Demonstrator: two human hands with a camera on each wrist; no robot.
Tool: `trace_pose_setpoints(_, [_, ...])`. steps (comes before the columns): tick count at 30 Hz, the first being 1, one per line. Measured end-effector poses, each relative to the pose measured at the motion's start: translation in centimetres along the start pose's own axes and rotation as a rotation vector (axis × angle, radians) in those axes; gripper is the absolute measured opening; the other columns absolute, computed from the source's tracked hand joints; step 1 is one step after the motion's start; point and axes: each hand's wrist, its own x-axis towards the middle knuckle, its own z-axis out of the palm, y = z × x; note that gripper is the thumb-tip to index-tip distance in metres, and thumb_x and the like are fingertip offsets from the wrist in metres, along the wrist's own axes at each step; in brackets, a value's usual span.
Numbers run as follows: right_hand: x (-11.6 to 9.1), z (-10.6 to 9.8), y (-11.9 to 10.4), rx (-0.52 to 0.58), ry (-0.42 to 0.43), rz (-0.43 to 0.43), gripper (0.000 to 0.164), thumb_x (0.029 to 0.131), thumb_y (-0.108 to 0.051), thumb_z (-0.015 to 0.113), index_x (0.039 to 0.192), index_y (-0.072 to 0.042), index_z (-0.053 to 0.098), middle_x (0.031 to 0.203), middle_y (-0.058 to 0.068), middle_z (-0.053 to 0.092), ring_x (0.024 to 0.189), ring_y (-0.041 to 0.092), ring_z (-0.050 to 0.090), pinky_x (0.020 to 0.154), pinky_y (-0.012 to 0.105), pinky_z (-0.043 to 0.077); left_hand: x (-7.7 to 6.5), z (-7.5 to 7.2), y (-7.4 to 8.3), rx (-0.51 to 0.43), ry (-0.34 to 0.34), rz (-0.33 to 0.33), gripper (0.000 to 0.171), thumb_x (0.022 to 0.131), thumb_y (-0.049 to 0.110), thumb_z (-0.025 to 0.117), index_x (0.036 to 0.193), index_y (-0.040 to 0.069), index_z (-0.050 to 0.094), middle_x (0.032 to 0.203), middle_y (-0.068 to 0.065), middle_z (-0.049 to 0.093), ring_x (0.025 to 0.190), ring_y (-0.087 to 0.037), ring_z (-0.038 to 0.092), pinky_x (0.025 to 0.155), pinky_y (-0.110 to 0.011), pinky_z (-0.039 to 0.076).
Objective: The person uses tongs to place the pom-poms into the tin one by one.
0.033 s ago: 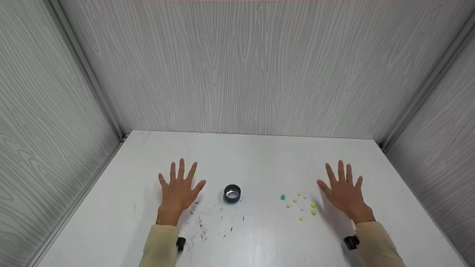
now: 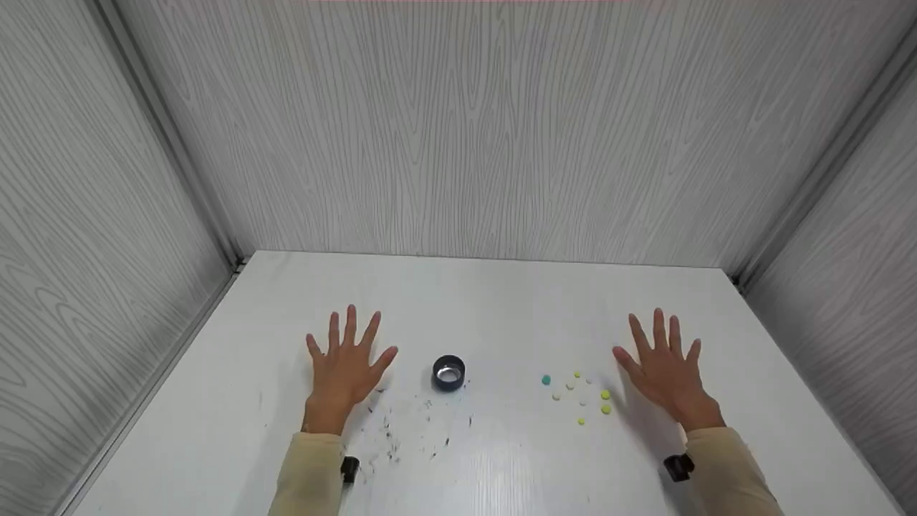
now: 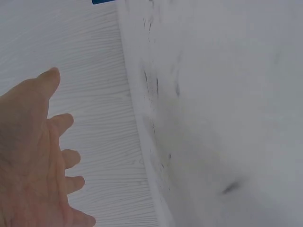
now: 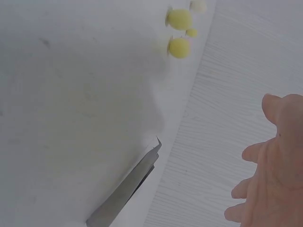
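Observation:
My left hand (image 2: 342, 376) is held palm down over the left part of the white table, its fingers straight and spread, holding nothing. To its right stands a small dark round cup-like container (image 2: 448, 383) with a silvery inside. My right hand (image 2: 670, 380) is spread likewise on the right side, also holding nothing. Just left of it lie several small pill-like pieces: yellow ones (image 2: 605, 395), pale ones and a teal one (image 2: 546, 380). In the right wrist view, metal tweezers (image 4: 125, 191) with a bent tip lie on the table near the right hand; I cannot make them out in the head view.
Dark smudges and specks (image 2: 390, 437) mark the white table (image 2: 501, 308) between the left hand and the container. Grey wood-grain panels (image 2: 458, 143) enclose the back and both sides. A blue edge (image 3: 104, 1) shows at the top of the left wrist view.

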Motion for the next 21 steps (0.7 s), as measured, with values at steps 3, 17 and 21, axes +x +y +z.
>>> trace_pose_setpoints(3, [-0.04, 0.04, 0.01, 0.004, 0.013, -0.001, 0.073, 0.108, -0.051, 0.042, 0.164, -0.006, 0.023, 0.168, 0.035, 0.006, 0.155, 0.059, 0.002, 0.112, 0.087, 0.006, 0.01, -0.1, 0.13, -0.002, 0.003, 0.001, 0.076, 0.103, 0.062, 0.045, 0.166, 0.024, 0.024, 0.174, -0.019, 0.006, 0.16, -0.047, 0.0, 0.118, -0.082, -0.001])
trace_pose_setpoints(17, [-0.55, 0.21, -0.1, -0.028, 0.002, -0.004, 0.069, 0.109, -0.047, 0.042, 0.163, -0.007, 0.025, 0.168, 0.035, 0.007, 0.155, 0.059, 0.002, 0.112, 0.087, 0.007, -0.32, 0.1, 0.67, 0.019, 0.015, 0.004, 0.076, 0.102, 0.062, 0.047, 0.165, 0.023, 0.028, 0.173, -0.021, 0.012, 0.16, -0.047, 0.005, 0.118, -0.082, 0.004])
trace_pose_setpoints(21, [-0.43, 0.19, -0.11, -0.029, -0.008, -0.028, 0.068, 0.11, -0.043, 0.044, 0.164, -0.008, 0.024, 0.168, 0.036, 0.009, 0.154, 0.059, 0.005, 0.112, 0.087, 0.009, -0.36, -0.04, 0.6, -0.003, 0.011, 0.013, 0.076, 0.103, 0.062, 0.047, 0.165, 0.023, 0.027, 0.173, -0.021, 0.012, 0.16, -0.048, 0.006, 0.118, -0.083, 0.005])
